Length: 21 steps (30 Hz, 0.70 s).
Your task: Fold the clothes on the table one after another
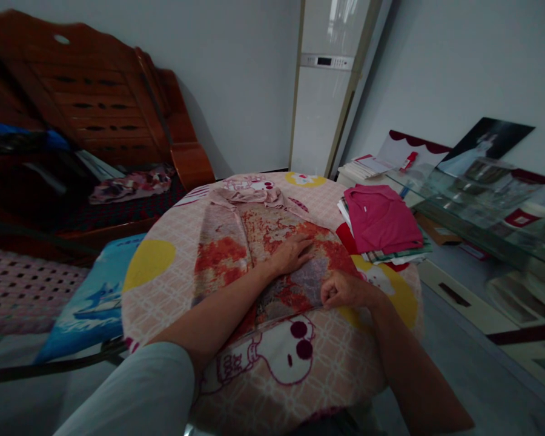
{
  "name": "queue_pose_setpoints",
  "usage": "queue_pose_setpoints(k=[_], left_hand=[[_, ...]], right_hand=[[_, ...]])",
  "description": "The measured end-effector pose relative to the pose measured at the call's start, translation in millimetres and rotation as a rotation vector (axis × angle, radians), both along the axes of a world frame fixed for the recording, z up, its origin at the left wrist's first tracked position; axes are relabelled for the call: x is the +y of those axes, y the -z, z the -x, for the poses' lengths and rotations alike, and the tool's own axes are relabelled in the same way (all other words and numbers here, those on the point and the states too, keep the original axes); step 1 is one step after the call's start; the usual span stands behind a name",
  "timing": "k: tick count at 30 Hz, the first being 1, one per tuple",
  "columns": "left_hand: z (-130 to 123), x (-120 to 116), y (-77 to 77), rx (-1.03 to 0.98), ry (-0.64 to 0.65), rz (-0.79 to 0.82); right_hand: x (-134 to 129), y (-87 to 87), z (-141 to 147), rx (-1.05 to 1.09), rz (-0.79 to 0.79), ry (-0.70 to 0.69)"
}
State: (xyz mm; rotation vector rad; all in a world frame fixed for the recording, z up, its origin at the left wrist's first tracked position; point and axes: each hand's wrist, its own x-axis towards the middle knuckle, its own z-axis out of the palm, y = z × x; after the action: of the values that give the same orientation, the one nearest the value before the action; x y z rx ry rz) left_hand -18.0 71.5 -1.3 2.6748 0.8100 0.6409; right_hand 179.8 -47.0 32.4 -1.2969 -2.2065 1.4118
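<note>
A long garment like a collared shirt (227, 251), blotched in orange, red and grey, lies spread on the round table, its pale pink collar at the far side. My left hand (292, 254) rests flat on the middle of it, fingers stretched out. At the garment's near right edge, my right hand (343, 289) is closed with curled fingers on the fabric by the corner. Beneath is a pink tablecloth (340, 369) with cartoon figures and yellow spots.
A folded stack topped by a magenta shirt (381, 218) sits on the table's right side. Beyond it stands a glass shelf (472, 209) with glassware. At left are a wooden bench (91, 103) with clothes and a blue cushion (100, 297). A tall white air conditioner (322, 109) stands behind.
</note>
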Motion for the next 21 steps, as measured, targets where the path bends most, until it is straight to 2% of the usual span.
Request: queue_pose_setpoints(k=[3, 6, 9, 11, 14, 16, 21], left_hand=[[-7.6, -12.2, -1.6, 0.032, 0.174, -0.010], [-14.1, -22.6, -1.7, 0.105, 0.284, -0.026], [-16.7, -28.1, -0.7, 0.142, 0.289, -0.035], [-17.0, -28.8, 0.5, 0.129, 0.299, -0.057], [-17.3, -28.1, 2.9, 0.111, 0.323, -0.098], [-17.6, -28.0, 4.0, 0.124, 0.316, -0.104], [-17.3, -30.8, 3.2, 0.188, 0.308, -0.072]], right_hand=[[-1.7, 3.0, -3.7, 0.000, 0.043, 0.015], [-1.2, 3.1, -6.9, 0.062, 0.040, 0.154], [7.9, -5.9, -4.4, 0.215, -0.143, 0.362], [20.6, -14.9, 1.6, 0.257, -0.295, 0.399], [49.0, -23.4, 15.4, 0.174, -0.469, 0.288], [72.2, -21.3, 25.5, 0.083, -0.540, 0.185], [132.4, 9.6, 45.8, -0.112, -0.585, 0.045]])
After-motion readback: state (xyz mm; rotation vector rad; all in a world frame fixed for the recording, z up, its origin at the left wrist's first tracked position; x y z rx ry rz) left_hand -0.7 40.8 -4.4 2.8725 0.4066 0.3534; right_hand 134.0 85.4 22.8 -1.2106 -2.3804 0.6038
